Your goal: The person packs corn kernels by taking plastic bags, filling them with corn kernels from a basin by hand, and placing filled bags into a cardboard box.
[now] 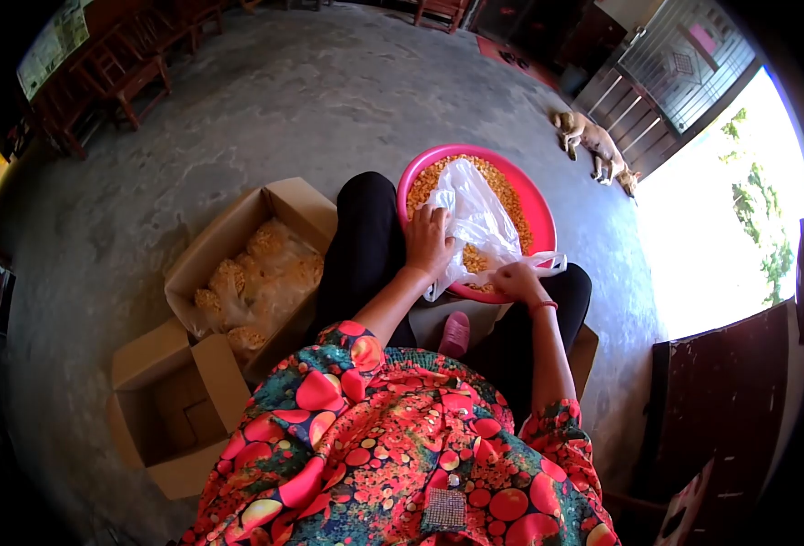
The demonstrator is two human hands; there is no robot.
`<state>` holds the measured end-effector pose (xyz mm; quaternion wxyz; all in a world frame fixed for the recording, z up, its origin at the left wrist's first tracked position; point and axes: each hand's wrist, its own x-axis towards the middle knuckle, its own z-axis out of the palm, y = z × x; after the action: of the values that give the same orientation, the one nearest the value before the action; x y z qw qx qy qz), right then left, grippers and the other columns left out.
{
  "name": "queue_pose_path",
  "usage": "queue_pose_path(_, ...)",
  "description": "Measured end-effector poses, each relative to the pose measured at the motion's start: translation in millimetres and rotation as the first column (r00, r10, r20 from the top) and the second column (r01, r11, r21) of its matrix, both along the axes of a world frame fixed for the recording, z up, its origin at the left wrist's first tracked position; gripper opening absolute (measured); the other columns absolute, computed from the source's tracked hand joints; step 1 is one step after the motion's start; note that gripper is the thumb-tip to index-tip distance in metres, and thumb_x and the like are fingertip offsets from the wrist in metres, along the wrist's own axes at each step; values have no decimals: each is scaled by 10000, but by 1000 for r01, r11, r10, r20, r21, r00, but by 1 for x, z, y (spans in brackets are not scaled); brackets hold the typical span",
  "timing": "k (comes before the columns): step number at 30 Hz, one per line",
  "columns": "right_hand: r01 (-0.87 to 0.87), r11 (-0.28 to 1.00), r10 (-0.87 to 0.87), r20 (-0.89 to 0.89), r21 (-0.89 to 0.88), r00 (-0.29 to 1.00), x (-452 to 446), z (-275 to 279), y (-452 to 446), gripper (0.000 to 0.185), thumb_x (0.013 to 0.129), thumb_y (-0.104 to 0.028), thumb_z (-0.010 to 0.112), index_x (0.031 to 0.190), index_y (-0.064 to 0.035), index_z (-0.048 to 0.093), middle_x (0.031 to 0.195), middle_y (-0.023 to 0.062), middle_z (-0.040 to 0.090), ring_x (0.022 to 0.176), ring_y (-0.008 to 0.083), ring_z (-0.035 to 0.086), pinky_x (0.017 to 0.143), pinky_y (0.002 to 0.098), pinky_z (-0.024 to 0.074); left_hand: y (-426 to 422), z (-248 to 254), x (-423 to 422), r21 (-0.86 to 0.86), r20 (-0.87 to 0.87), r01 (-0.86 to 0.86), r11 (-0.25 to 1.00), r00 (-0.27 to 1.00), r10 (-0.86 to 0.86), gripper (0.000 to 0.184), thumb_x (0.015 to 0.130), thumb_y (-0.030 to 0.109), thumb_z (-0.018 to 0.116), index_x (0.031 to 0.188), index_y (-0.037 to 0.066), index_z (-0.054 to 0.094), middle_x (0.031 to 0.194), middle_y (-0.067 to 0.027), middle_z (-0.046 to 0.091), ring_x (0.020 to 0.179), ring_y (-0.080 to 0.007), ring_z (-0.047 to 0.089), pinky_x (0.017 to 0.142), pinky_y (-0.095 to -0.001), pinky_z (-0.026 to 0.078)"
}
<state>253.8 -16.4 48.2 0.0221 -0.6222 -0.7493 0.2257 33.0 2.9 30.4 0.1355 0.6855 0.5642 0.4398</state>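
A pink basin (540, 218) of small orange-yellow pieces (512, 193), which look like corn kernels, sits in front of my knees. Across it lies a thin white plastic bag (477, 211), crumpled and see-through in places. My left hand (429, 244) grips the bag's left edge over the basin's near-left rim, its fingers curled. Low over the near-right rim, my right hand (517, 283) is closed on the bag's other side, with a strip of plastic sticking out to the right. The bag's mouth and any contents cannot be made out.
Left of my leg stands a cardboard box (204, 244) with several filled clear bags (266, 273). An open cardboard box (170, 400) adjoins it. A dog (599, 148) lies near the bright doorway. Wooden chairs (125, 77) line the far left; a dark wooden panel (716, 391) stands right.
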Motion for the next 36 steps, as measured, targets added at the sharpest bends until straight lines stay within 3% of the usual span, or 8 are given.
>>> queue_pose_path(3, -183, 982, 185, -45, 37, 982, -1, -27, 5, 221, 695, -231, 555, 766, -35, 629, 772, 169, 609, 760, 312, 582, 663, 387, 450, 4, -10, 2, 256, -73, -32, 966, 996, 52, 297, 674, 180, 578, 938, 43, 576, 1116, -129, 489, 1092, -291, 415, 890, -399, 343)
queue_pose_path(14, -206, 975, 159, 383, 84, 910, -49, 0, 7, 338, 689, -325, 535, 765, -14, 644, 740, 206, 602, 718, 351, 581, 688, 397, 448, 1, 0, 4, -124, -285, 54, 991, 954, -88, 337, 789, 348, 484, 847, 63, 656, 1073, -77, 566, 1107, -235, 424, 964, -383, 231)
queue_pose_path(20, -578, 767, 369, 546, 279, 752, 10, -110, 52, 359, 687, -353, 540, 782, -26, 651, 755, 178, 617, 700, 317, 591, 641, 412, 446, -2, -2, 3, -73, -331, 36, 997, 942, -58, 459, 775, 463, 484, 839, 46, 666, 1076, -93, 569, 1089, -241, 439, 962, -370, 234)
queue_pose_path(22, -225, 970, 209, 149, 96, 966, -19, -28, 23, 335, 716, -323, 543, 829, -24, 646, 719, 134, 625, 626, 266, 591, 573, 389, 453, -6, 5, 1, -98, -357, 31, 995, 932, -65, 493, 770, 495, 473, 852, 49, 667, 1091, -96, 560, 1103, -243, 426, 970, -368, 221)
queue_pose_path(25, -20, 992, -16, -284, -124, 959, 3, -48, 31, 278, 759, -278, 530, 820, -23, 625, 622, 54, 572, 473, 155, 512, 419, 301, 404, -8, 11, 0, -135, -415, 34, 990, 906, -88, 541, 765, 541, 452, 865, 57, 672, 1120, -105, 542, 1131, -247, 399, 984, -368, 192)
queue_pose_path(29, 193, 799, -521, -496, -569, 695, -18, 26, 3, 202, 811, -248, 512, 761, -60, 564, 521, -45, 393, 358, 38, 281, 316, 182, 194, -5, -3, 2, -153, -424, 58, 987, 898, -118, 524, 782, 526, 435, 835, 65, 680, 1150, -105, 526, 1159, -242, 374, 995, -380, 161)
queue_pose_path(32, 49, 775, -573, -667, -630, 477, -2, 14, 11, 219, 842, -252, 489, 783, -54, 562, 525, -49, 382, 359, 36, 272, 320, 181, 198, -1, -13, 4, -134, -415, 52, 990, 904, -103, 486, 813, 477, 411, 827, 73, 681, 1156, -103, 525, 1159, -241, 380, 999, -385, 150)
queue_pose_path(36, 109, 799, -550, -644, -592, 531, -23, 24, 15, 202, 857, -204, 465, 803, -38, 564, 565, -35, 406, 365, 31, 274, 323, 178, 206, -1, -14, 6, -115, -403, 41, 993, 911, -85, 456, 839, 433, 383, 826, 90, 682, 1153, -99, 528, 1149, -242, 392, 994, -397, 163)
